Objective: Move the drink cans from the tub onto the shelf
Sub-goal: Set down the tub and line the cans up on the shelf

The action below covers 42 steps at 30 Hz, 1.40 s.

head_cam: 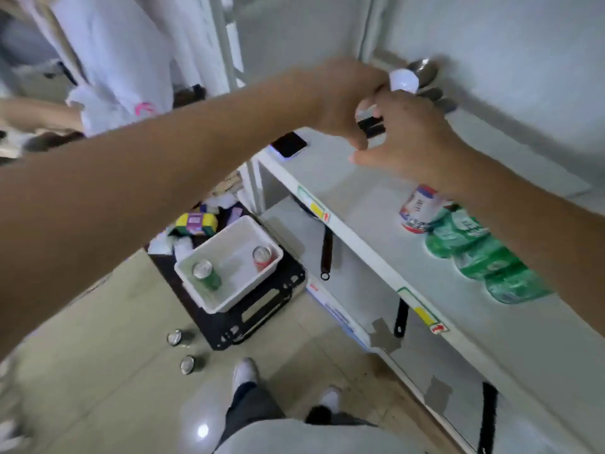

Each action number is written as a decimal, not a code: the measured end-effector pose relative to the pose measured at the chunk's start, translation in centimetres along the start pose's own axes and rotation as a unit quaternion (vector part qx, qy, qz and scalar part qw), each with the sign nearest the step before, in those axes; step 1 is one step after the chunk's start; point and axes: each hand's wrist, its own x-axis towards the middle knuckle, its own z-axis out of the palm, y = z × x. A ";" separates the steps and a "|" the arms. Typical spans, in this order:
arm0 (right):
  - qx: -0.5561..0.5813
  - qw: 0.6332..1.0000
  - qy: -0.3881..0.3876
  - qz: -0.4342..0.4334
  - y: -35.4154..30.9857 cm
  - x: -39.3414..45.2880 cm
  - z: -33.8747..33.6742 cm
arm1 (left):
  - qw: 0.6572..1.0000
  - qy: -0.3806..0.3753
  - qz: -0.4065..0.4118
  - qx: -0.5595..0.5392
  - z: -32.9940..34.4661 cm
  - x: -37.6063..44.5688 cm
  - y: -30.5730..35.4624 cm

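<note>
Now two drink cans are still standing in the white tub (229, 244): a green can (206, 275) near its front left corner and a red can (263, 258) by its right wall, both upright with their tops facing up, well apart from each other. The tub is sitting on a black crate (262, 316) on the floor, just beside the lower end of the shelf (360, 244). On the top board of the shelf several green cans (474, 253) and one red and white can (417, 208) are already standing in a row, partly hidden by the right forearm.

Both hands are staying high, over the far end of the shelf, so the cans in the tub are lying well below and to the left of them. The left hand (340, 96) and the right hand (412, 132) are meeting around a small object with a white top (403, 80) and a dark part; it is blurred and I cannot tell what it is. Each grip is closed on it, fingers curled, as far as the blur is allowing me to see.

In my judgement, the left hand is nearer to the tub, because the tub is on the person's left. The next reach is asking for a long way down, and the grip should be coming from above, along the upright axis of the can. Two more small cans (181, 350) are standing on the floor near the crate.
</note>
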 end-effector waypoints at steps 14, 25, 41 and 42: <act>-0.065 0.946 -0.317 0.017 -2.4 6.3 42.2 | 0.904 -0.220 -0.340 -0.134 35.8 -19.2 -26.6; -0.248 0.930 -0.264 -0.062 -0.8 5.6 47.1 | 0.914 -0.223 -0.321 -0.107 40.6 -17.0 -28.6; -0.031 0.986 -0.162 -0.023 -1.0 -7.1 4.8 | 0.984 -0.170 -0.056 0.012 6.7 -9.6 -0.3; -0.036 0.989 -0.145 -0.004 0.3 -9.0 1.6 | 0.985 -0.172 -0.025 0.019 5.0 -8.8 2.6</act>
